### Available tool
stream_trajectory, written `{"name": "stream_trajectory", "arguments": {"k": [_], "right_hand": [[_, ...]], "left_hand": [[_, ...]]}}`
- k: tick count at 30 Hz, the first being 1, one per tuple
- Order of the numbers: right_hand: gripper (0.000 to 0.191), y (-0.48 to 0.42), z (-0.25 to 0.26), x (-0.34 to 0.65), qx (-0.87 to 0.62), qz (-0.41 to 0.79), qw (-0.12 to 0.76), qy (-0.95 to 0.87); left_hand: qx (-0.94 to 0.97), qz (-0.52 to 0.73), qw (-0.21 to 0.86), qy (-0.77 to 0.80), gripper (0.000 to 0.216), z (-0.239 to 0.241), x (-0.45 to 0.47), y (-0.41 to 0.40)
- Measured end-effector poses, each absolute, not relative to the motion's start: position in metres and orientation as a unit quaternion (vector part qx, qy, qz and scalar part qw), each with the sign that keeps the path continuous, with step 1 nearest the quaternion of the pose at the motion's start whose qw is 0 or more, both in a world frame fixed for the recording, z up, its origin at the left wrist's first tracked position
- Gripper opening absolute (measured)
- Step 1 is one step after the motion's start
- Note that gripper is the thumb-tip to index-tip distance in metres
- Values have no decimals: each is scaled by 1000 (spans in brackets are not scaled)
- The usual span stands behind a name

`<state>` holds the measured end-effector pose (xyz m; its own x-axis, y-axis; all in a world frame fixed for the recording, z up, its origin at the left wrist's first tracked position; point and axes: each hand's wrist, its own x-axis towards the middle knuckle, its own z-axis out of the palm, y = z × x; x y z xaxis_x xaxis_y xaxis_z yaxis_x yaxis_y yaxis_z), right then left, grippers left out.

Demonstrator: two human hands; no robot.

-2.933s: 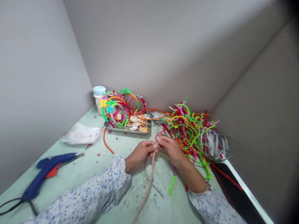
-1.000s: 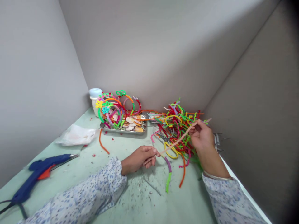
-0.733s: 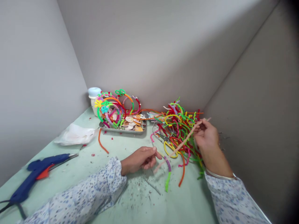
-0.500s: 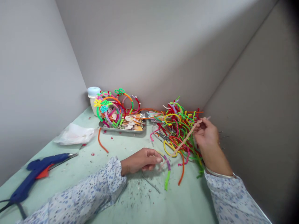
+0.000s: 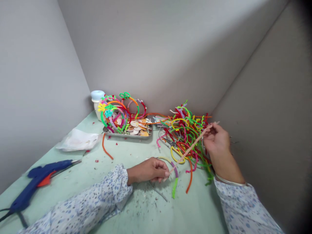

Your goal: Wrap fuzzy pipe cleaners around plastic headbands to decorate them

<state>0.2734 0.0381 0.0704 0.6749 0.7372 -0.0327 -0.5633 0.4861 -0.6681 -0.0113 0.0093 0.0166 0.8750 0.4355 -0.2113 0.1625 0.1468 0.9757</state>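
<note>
A pale peach pipe cleaner (image 5: 188,149) stretches slantwise between my two hands. Its lower end is pinched by my left hand (image 5: 156,169), fingers curled in. My right hand (image 5: 217,138), higher up at the right, grips the other end between thumb and fingers. Partly behind my left hand, a thin headband (image 5: 175,174) lies on the table, wrapped in yellow, purple and green near its right end, with a bare grey end below. Under and beyond the stretched strand spreads a tangled pile of coloured pipe cleaners (image 5: 187,126).
Scissors (image 5: 170,142) lie in the pile's near side. Finished headbands (image 5: 117,113) stand on a metal tray (image 5: 129,136) of shells and discs, beside a white jar (image 5: 97,102). A plastic bag (image 5: 78,140) and a blue glue gun (image 5: 36,182) are at left. Grey walls enclose the table.
My left hand has closed on the lower end of the peach pipe cleaner, its fingers curling further in. The strand now looks straighter; my right hand has hardly moved.
</note>
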Motion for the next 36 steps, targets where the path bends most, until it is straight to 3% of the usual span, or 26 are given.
{"name": "stream_trajectory", "arguments": {"k": [5,9,15,19,26,33,36], "right_hand": [[25,33,79,278,-341,350,859,-149],[17,29,83,258,-369,371,811,-261],[23,21,63,180,-484,481,526,-507],[22,16,49,148,-480,448,449,-606],[23,20,35,148,-493,435,484,-577],[24,27,18,149,-512,402,543,-531],[22,29,10,150,-516,385,546,-536]], "left_hand": [[621,148,728,251,29,23,-12,11],[586,300,694,290,29,25,-14,20],[593,404,604,347,31,25,-16,30],[633,380,576,350,27,23,-14,29],[657,387,516,390,30,10,-15,35],[809,270,258,454,24,2,-20,33],[837,225,208,453,16,2,-20,28]]}}
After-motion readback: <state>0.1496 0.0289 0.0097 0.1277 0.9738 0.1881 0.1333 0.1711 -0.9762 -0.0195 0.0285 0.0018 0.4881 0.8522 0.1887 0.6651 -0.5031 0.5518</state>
